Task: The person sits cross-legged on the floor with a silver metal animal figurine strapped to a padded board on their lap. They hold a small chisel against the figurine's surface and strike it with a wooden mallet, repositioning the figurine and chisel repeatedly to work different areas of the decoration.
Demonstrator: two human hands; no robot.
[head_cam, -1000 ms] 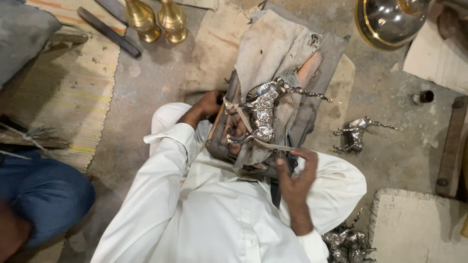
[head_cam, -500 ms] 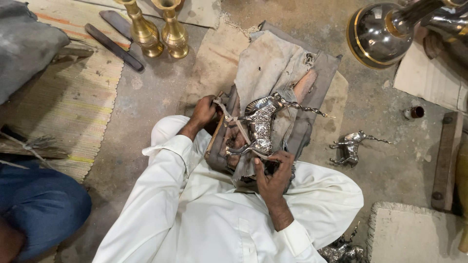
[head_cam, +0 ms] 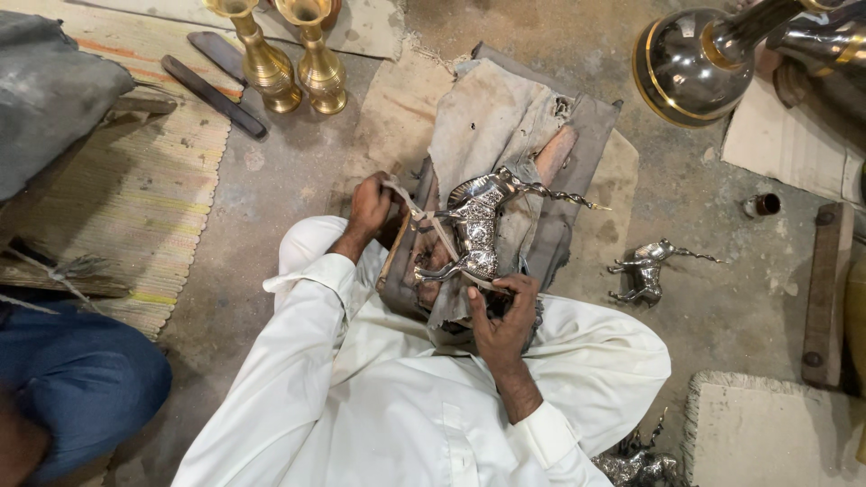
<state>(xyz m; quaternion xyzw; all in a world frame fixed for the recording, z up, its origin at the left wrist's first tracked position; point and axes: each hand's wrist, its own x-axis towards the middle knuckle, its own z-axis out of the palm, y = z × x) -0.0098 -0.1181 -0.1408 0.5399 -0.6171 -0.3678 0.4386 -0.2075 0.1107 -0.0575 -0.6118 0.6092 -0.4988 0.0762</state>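
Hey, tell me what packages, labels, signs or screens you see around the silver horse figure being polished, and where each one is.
No labels, signs or screens show in this view.
Flattened cardboard sheets: on the floor at upper right, under the large polished metal vessel; plain pale tan, flat, roughly rectangular.
Small round container: on the floor right of the silver horse figure; dark with a pale rim; too small to tell more.

You are looking through a single head camera, pointing almost straight down at your own lap and the floor (head_cam: 271, 198) around it. It is sitting close enough that your white sleeves are filling the lower middle, while your left hand (head_cam: 372, 206) and right hand (head_cam: 502, 317) are meeting at the silver horse (head_cam: 474, 225) near the centre.
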